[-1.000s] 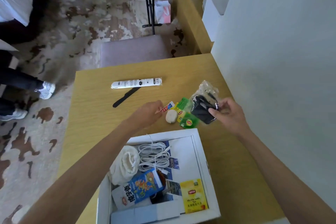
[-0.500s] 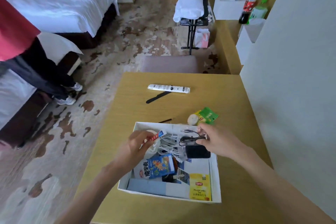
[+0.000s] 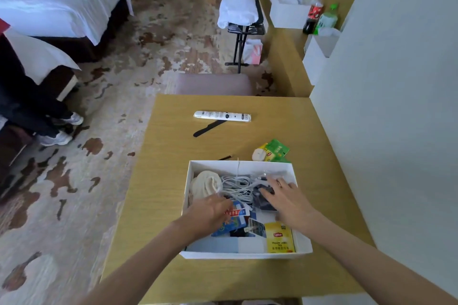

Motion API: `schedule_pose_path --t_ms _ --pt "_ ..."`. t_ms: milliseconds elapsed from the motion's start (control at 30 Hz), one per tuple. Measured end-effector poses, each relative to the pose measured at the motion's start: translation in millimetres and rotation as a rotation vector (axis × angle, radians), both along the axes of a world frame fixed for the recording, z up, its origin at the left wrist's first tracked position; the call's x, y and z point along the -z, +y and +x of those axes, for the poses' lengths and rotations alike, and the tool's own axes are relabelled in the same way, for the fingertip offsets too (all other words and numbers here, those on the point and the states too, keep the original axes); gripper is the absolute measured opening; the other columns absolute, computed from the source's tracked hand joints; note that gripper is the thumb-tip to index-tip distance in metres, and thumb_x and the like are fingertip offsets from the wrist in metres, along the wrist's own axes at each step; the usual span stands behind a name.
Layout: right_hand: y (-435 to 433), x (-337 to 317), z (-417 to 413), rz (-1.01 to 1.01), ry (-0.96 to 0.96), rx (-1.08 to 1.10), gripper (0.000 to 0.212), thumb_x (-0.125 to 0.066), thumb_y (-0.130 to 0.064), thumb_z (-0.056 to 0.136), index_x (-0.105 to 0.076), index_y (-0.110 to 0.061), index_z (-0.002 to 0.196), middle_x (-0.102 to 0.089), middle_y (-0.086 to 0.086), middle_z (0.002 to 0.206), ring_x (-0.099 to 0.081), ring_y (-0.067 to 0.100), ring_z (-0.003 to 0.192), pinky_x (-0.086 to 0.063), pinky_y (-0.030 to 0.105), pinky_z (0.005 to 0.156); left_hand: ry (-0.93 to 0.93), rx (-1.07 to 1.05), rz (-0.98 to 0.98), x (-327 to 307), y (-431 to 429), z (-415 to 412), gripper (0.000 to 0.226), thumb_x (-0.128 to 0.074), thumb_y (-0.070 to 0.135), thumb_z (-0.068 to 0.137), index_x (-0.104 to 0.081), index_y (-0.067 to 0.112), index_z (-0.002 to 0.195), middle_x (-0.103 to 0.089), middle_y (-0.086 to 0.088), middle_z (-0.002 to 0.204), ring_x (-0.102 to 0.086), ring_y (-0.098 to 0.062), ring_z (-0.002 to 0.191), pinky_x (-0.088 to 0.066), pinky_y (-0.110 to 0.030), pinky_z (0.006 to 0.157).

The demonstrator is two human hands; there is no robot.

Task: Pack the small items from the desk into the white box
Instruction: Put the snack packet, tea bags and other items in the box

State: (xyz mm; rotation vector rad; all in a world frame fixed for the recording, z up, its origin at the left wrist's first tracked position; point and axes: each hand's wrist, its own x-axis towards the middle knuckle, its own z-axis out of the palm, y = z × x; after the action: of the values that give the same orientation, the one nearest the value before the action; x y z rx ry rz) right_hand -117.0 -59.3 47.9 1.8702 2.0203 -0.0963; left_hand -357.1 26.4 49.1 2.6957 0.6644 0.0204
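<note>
White cardboard box (image 3: 247, 256), both my hands inside.
My left hand (image 3: 210, 212) pinched a glossy sachet (image 3: 237, 212); right hand (image 3: 288, 202) lay flat, fingers spread, hiding a blurred black charger (image 3: 264, 202).

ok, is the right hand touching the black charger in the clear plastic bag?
Touching. Head view: right hand lies with fingers on the black bagged charger inside the white cardboard box.

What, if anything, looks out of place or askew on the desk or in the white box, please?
Nothing looks spilled or damaged. The white cable lies loosely tangled in the white box, and the black strip lies askew, one end at the white tube.
</note>
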Motion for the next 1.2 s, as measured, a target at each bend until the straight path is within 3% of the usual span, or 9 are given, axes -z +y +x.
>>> schedule_pose_path --t_ms 167,300,367,467,600,733,833,1067,1200 --pt "14 2 1 -0.087 0.003 0.017 0.080 -0.069 -0.008 0.081 -0.025 -0.013 0.147 -0.016 0.017 0.157 -0.026 0.035 0.139 -0.038 0.042 0.104 0.129 0.111 -0.020 6 -1 12 0.021 -0.050 0.024 0.093 -0.057 0.012 0.108 -0.063 -0.005 0.106 -0.055 -0.023 0.099 -0.049 -0.042 0.081" --pt "17 -1 -4 -0.107 -0.073 0.008 0.080 -0.066 -0.022 0.086 -0.020 -0.012 0.151 -0.011 0.015 0.161 -0.011 0.031 0.148 -0.010 0.052 0.118 0.139 0.121 -0.024 7 -2 19 0.019 -0.050 0.025 0.092 -0.057 0.011 0.102 -0.063 -0.007 0.102 -0.056 -0.025 0.096 -0.051 -0.043 0.076" --pt "10 -6 -6 -0.059 0.126 0.041 0.072 -0.063 -0.031 0.089 -0.028 -0.015 0.150 -0.019 0.008 0.159 -0.013 0.027 0.147 -0.012 0.047 0.119 0.110 0.110 -0.024 6 0 22 0.020 -0.051 0.026 0.092 -0.058 0.012 0.104 -0.063 -0.006 0.104 -0.056 -0.024 0.098 -0.051 -0.042 0.077" --pt "-8 -11 -12 0.067 0.618 0.189 0.049 -0.055 -0.041 0.091 -0.048 -0.024 0.137 -0.053 -0.003 0.136 -0.049 0.017 0.124 -0.042 0.033 0.100 0.014 0.100 -0.030 4 1 26 0.022 -0.051 0.025 0.092 -0.061 0.011 0.107 -0.065 -0.005 0.105 -0.057 -0.023 0.099 -0.049 -0.037 0.077" --pt "-19 -11 -23 -0.015 0.853 0.318 0.033 -0.059 -0.043 0.091 -0.061 -0.026 0.119 -0.071 -0.008 0.100 -0.063 0.004 0.083 -0.052 0.023 0.074 -0.057 0.137 -0.016 6 1 34 0.022 -0.054 0.027 0.092 -0.062 0.013 0.106 -0.066 -0.004 0.102 -0.060 -0.022 0.096 -0.046 -0.033 0.074" --pt "-21 -5 -11 0.002 0.827 0.373 0.007 -0.063 -0.022 0.091 -0.068 -0.020 0.095 -0.070 -0.003 0.083 -0.056 0.002 0.062 -0.043 0.018 0.058 -0.005 0.213 -0.003 15 0 44 0.031 -0.054 0.027 0.091 -0.053 0.019 0.120 -0.058 -0.001 0.117 -0.054 -0.018 0.107 -0.051 -0.036 0.085" --pt "-25 -5 6 -0.007 0.771 0.455 0.009 -0.058 -0.016 0.092 -0.063 -0.023 0.090 -0.064 -0.008 0.086 -0.055 0.002 0.071 -0.042 0.016 0.060 0.110 0.282 0.133 24 5 44 0.044 -0.053 0.017 0.089 -0.043 0.016 0.131 -0.047 -0.004 0.133 -0.046 -0.021 0.118 -0.051 -0.039 0.088" --pt "-15 14 -17 -0.169 0.622 0.385 0.012 -0.048 -0.017 0.098 -0.060 -0.019 0.097 -0.065 0.002 0.091 -0.061 0.018 0.080 -0.051 0.035 0.071 0.122 0.421 0.303 24 14 33 0.043 -0.068 0.012 0.075 -0.053 0.017 0.115 -0.055 -0.007 0.123 -0.053 -0.023 0.105 -0.051 -0.035 0.074" --pt "-8 25 -37 -0.170 0.729 0.337 0.006 -0.061 -0.020 0.093 -0.066 -0.017 0.094 -0.068 0.003 0.091 -0.062 0.019 0.080 -0.044 0.028 0.063 0.086 0.367 0.299 21 15 33 0.035 -0.058 0.008 0.080 -0.052 0.016 0.114 -0.057 -0.006 0.116 -0.054 -0.021 0.098 -0.051 -0.034 0.072"
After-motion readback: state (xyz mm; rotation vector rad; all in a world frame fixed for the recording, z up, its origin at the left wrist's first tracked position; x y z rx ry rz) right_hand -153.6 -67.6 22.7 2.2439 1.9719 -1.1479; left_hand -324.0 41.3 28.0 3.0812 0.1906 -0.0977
